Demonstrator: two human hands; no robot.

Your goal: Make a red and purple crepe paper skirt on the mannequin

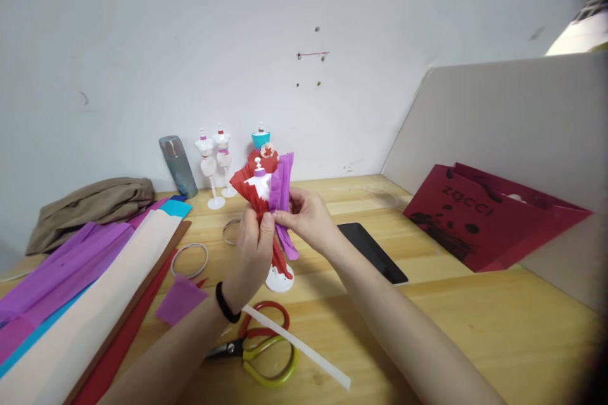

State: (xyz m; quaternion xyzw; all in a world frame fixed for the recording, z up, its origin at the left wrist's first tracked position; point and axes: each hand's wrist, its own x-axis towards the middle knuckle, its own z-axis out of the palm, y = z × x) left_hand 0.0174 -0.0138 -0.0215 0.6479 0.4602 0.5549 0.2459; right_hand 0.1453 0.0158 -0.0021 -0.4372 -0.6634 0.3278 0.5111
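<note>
A small white mannequin [261,186] stands on a round white base [280,280] in front of me. Red crepe paper [247,186] wraps its left side and hangs down toward the base. Along its right side runs a strip of purple crepe paper [281,182]. My left hand [254,242] is closed around the red paper at the mannequin's waist. With thumb and fingers, my right hand [306,216] pinches the purple paper against the waist. Below the hands lie scissors [270,342] with red and yellow handles, a narrow white strip [304,351] across them.
Colored paper sheets [118,272] and a brown cloth [95,202] lie at left. Tape rings [190,261], a flask [178,166] and more mannequins [208,164] stand or lie behind. At right are a black tablet-like slab [373,253] and a red paper bag [484,221].
</note>
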